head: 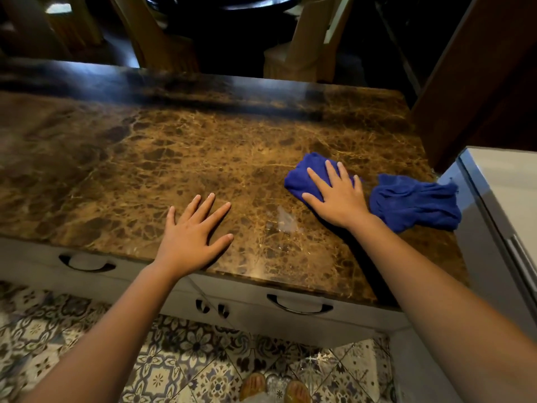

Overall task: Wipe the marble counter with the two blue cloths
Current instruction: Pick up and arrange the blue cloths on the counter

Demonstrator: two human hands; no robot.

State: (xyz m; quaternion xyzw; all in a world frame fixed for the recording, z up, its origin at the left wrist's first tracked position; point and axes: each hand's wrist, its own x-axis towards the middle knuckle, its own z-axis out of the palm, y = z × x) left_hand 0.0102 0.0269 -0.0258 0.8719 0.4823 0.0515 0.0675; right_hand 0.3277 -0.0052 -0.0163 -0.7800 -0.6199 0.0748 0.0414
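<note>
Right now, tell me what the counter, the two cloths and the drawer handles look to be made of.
Counter: polished brown stone, probably marble, with pale veining and a glossy sheen. Cloth under the right hand and loose cloth beside it: soft blue fabric, perhaps microfibre, fuzzy and crumpled. Drawer handles: dark curved bars, likely metal, with thin highlights.

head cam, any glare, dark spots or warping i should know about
Head view: a pale glare patch on the marble counter between the left hand and right hand; the room beyond the counter is nearly black; wide-angle bending curves the counter's edges; the blue cloths look sharp.
</note>
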